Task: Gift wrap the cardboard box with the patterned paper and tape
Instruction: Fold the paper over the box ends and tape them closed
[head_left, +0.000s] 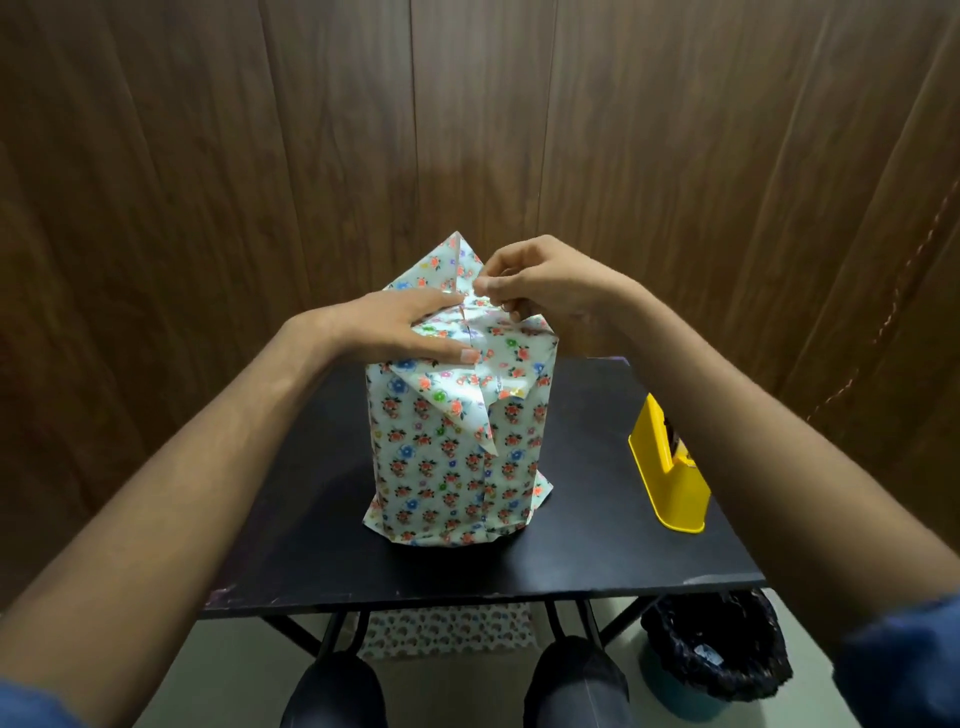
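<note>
Standing upright at the middle of the small black tabletop (322, 545): a tall box fully covered in glossy white wrapping paper printed with small red, blue and green flowers (452, 467), its seam running down the near face. Lying flat across the top left of the wrapped box, fingers extended and pressing down a folded flap: the left hand (400, 327), open, thumb stretching along the near top edge. Hovering just beside it at the top right: the right hand (540, 283), fingers curled and pinching a small bit of something at the fold line, fingertips nearly touching the left hand's; whether tape or only paper, not possible to tell. Sticking up behind both hands: a pointed triangular paper flap (457, 260), not yet folded down. Hanging loose over the near upper face: another triangular flap (462, 400), pointing downward. Flaring out untidily at the base: the paper's lower edges. Sitting well to the right on the table, near its right edge: a yellow plastic tape dispenser (667, 478). Showing on the floor under the table's right corner: a bin lined with a black bag (717, 649).
</note>
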